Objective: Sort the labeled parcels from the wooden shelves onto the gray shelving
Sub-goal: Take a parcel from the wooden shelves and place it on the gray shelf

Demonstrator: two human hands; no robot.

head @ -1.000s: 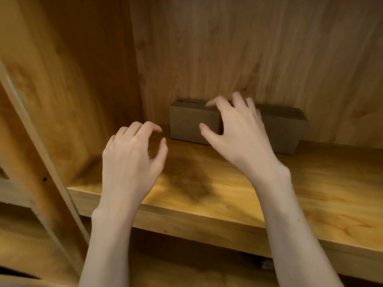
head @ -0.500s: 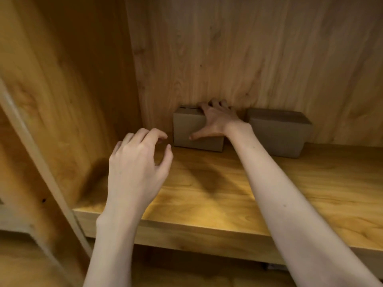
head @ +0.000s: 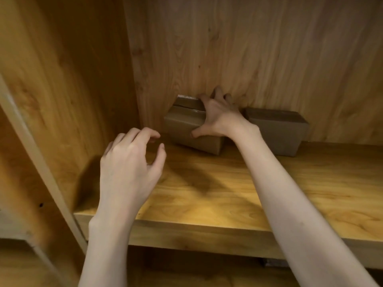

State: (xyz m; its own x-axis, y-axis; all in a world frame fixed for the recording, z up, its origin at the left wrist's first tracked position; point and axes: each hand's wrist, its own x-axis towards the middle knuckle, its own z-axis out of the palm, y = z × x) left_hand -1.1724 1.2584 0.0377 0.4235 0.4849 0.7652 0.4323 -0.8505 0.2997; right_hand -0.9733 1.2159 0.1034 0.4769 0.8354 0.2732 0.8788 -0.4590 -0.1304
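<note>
Right hand (head: 217, 119) clamps the left small brown cardboard parcel (head: 186, 129), fingers over its top back edge, thumb on front face, at wooden shelf (head: 228, 193) back-left corner. Parcel's long axis runs L-R along the back wall. Left hand (head: 128, 168) hovers nearer the front edge, loosely curled, empty. Second brown cardboard parcel (head: 277, 131) sits just right.

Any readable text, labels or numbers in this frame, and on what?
None can be read.
Left parcel, gripped by the right hand: a pale strip shows at its back top edge, with no legible print.
Right parcel: plain brown faces, no label in view.
</note>
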